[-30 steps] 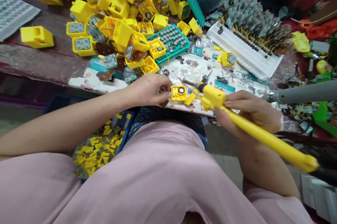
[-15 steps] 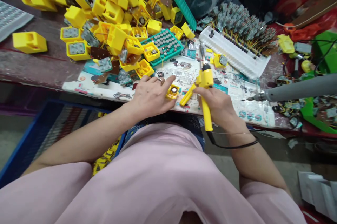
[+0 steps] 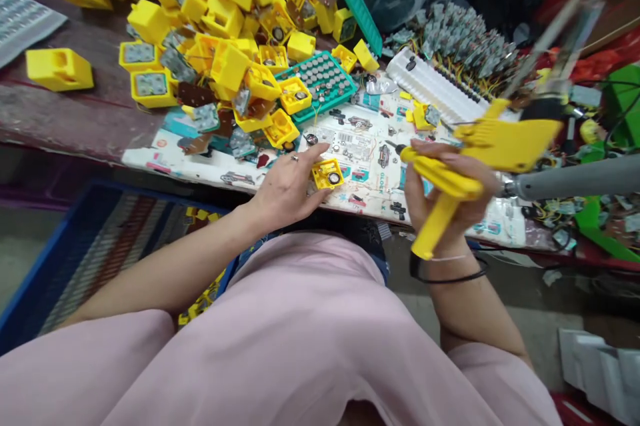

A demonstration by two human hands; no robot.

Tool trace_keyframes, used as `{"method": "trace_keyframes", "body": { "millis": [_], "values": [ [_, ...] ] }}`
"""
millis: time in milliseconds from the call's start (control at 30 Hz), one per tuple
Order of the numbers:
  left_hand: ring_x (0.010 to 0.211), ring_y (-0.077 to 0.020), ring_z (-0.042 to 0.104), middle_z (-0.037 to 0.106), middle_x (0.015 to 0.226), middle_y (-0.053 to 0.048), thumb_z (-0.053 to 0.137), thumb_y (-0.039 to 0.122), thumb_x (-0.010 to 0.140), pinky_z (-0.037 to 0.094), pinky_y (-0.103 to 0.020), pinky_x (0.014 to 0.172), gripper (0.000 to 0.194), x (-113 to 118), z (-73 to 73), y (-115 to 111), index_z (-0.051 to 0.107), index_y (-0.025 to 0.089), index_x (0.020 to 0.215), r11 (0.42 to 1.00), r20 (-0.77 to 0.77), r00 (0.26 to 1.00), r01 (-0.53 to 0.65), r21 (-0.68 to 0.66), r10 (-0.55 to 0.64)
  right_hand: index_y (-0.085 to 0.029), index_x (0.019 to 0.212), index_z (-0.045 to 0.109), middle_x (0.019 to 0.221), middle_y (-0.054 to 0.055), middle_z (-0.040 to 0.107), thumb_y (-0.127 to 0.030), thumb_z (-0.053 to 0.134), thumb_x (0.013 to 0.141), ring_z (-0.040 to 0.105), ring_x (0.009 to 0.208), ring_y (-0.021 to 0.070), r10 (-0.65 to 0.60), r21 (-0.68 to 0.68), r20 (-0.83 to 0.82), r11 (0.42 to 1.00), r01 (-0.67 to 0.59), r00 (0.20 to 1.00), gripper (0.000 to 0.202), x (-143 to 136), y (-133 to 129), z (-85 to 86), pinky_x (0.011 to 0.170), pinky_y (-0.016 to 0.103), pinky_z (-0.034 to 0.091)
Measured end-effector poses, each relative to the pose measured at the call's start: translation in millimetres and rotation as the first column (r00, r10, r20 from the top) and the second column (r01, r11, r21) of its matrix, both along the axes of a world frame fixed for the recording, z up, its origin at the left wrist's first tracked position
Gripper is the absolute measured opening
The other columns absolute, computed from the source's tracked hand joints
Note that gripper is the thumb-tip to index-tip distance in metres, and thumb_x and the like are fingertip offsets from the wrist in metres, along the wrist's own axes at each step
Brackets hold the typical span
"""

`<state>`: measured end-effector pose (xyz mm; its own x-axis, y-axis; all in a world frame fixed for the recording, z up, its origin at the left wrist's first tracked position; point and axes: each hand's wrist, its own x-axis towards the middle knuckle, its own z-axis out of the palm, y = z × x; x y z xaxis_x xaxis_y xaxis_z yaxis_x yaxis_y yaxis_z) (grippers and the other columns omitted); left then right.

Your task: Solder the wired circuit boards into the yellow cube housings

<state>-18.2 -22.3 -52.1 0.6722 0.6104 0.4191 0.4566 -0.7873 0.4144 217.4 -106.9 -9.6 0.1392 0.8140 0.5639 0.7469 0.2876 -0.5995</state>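
Note:
My left hand point(image 3: 291, 185) lies at the table's front edge with thumb and forefinger spread around a small yellow plastic housing point(image 3: 327, 175). The thumb is close to its lower edge; the forefinger stands off its upper side. A round metal-rimmed part and thin wires sit inside the housing. My right hand point(image 3: 453, 189) grips a yellow soldering gun point(image 3: 510, 143) with a trigger lever and black cord. It is raised off the table, and its blurred metal tip points up and right. A small round black part point(image 3: 312, 139) lies just beyond my left fingers.
Many yellow housings point(image 3: 227, 69) are heaped at the back left. A green tray of round metal parts point(image 3: 323, 76) and a white foam tray point(image 3: 435, 86) with wired parts stand behind. A grey electric screwdriver point(image 3: 580, 179) reaches in from the right. A blue crate point(image 3: 60, 266) stands below left.
My right hand has swung the soldering gun up and to the right, away from the housing. My left forefinger has come off the housing, which shows more fully.

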Motion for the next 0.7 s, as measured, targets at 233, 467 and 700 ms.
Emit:
{"method": "trace_keyframes", "body": {
  "millis": [233,467,700],
  "values": [
    [0.097,-0.0285,0.068,0.071,0.118,-0.014,0.064,0.032,0.088,0.052,-0.040,0.085,0.065,2,8.0,-1,0.035,0.014,0.144,0.993,-0.047,0.999,-0.003,0.116,0.008,-0.032,0.117,0.039,0.109,-0.002,0.067,-0.019,0.065,0.089,0.074,0.098,0.0190,0.147,0.195,-0.268,0.976,-0.096,0.952,0.040,-35,-7,4.1,0.086,0.042,0.066],
    [0.095,-0.0297,0.065,0.071,0.106,-0.015,0.060,0.033,0.091,0.049,-0.040,0.080,0.047,5,16.4,-2,0.050,0.012,0.131,0.995,-0.115,0.993,0.006,0.103,0.006,-0.032,0.114,0.038,0.109,0.000,0.064,-0.016,0.062,0.090,0.074,0.098,0.0189,0.173,0.177,-0.193,0.974,-0.140,0.966,0.038,-39,-3,4.2,0.086,0.041,0.065],
    [0.095,-0.0302,0.064,0.071,0.106,-0.015,0.060,0.030,0.090,0.047,-0.040,0.078,0.040,9,20.7,-5,0.054,0.013,0.125,0.995,-0.139,0.990,0.002,0.102,0.012,-0.033,0.116,0.035,0.107,-0.001,0.058,-0.028,0.067,0.091,0.074,0.090,0.0168,0.018,0.238,-0.199,0.971,0.030,0.980,0.041,-45,0,0.5,0.079,0.037,0.067]
  ]
}}
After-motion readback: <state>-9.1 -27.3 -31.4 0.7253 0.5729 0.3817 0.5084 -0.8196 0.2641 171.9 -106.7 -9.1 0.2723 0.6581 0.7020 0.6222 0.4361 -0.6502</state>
